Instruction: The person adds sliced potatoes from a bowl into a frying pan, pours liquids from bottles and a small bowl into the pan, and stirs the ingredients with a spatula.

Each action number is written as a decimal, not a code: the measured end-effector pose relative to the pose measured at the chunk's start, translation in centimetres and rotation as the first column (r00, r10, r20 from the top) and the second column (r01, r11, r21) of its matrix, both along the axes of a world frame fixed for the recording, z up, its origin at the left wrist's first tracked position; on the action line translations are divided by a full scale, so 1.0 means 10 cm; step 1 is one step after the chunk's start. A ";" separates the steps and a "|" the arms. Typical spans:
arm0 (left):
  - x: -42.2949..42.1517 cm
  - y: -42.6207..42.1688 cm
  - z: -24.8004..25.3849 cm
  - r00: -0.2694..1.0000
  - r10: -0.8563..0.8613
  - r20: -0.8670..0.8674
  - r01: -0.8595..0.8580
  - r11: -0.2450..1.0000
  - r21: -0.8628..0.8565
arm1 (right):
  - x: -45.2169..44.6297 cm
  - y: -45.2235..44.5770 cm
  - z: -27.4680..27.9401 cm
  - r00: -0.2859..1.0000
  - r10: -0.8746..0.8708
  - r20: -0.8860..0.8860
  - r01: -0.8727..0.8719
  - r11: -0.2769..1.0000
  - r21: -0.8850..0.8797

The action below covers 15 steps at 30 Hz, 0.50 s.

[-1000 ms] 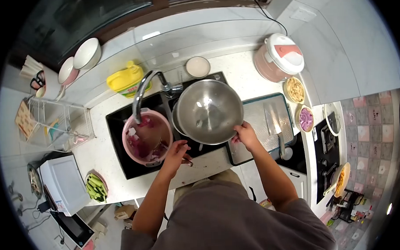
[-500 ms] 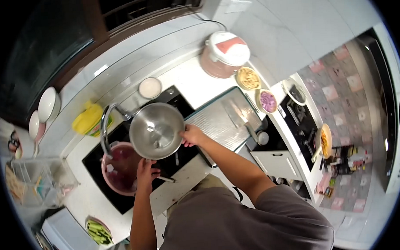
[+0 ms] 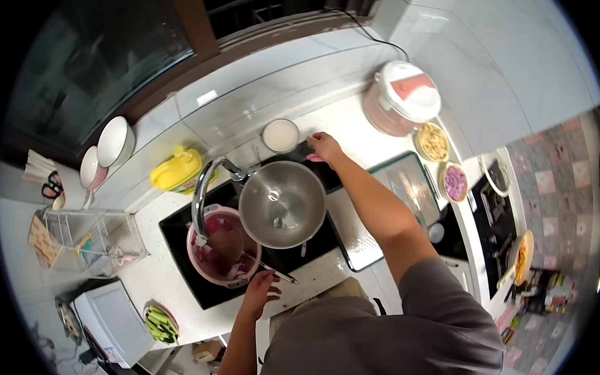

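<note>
A steel bowl (image 3: pixel 283 204) sits over the black sink (image 3: pixel 194 284), beside the curved faucet (image 3: pixel 199 211). Past its far right rim, my right hand (image 3: pixel 325 148) has curled fingers on a small pink thing (image 3: pixel 315 158), whose kind I cannot make out. A pink basin (image 3: pixel 198 259) holds water and dark reddish pieces. From it a thin metal utensil handle (image 3: pixel 286 278) sticks out over the counter edge. My left hand (image 3: pixel 260 295) is open near that handle, fingers apart and holding nothing.
A glass cup (image 3: pixel 281 135) and yellow jug (image 3: pixel 177 170) stand behind the sink. At right are a cutting board (image 3: pixel 363 241), a pink and white cooker (image 3: pixel 402 99) and bowls of cut food (image 3: pixel 454 183). Green pieces (image 3: pixel 161 326) lie front left.
My right hand has let go of the steel bowl's rim and reached to the far right of it. My left hand has drawn back from the bowl toward me. The view has shifted.
</note>
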<state>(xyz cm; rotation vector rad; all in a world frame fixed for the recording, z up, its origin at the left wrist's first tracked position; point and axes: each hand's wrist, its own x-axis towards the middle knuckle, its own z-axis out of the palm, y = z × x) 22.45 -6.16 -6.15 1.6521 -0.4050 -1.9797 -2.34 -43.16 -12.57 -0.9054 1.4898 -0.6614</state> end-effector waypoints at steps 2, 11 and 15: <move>0.06 0.14 0.02 0.995 0.088 0.037 -0.088 0.996 0.018 | 0.26 -0.20 -0.08 0.999 0.025 0.044 -0.028 0.996 0.085; 0.15 0.45 0.09 0.934 0.345 0.092 -0.349 0.936 0.034 | 0.51 -0.35 -0.12 0.983 0.083 0.164 -0.091 0.995 0.039; 0.16 0.38 0.06 0.931 0.360 0.056 -0.361 0.933 0.012 | 0.43 -0.14 0.67 0.953 0.297 0.063 -0.295 0.955 -0.034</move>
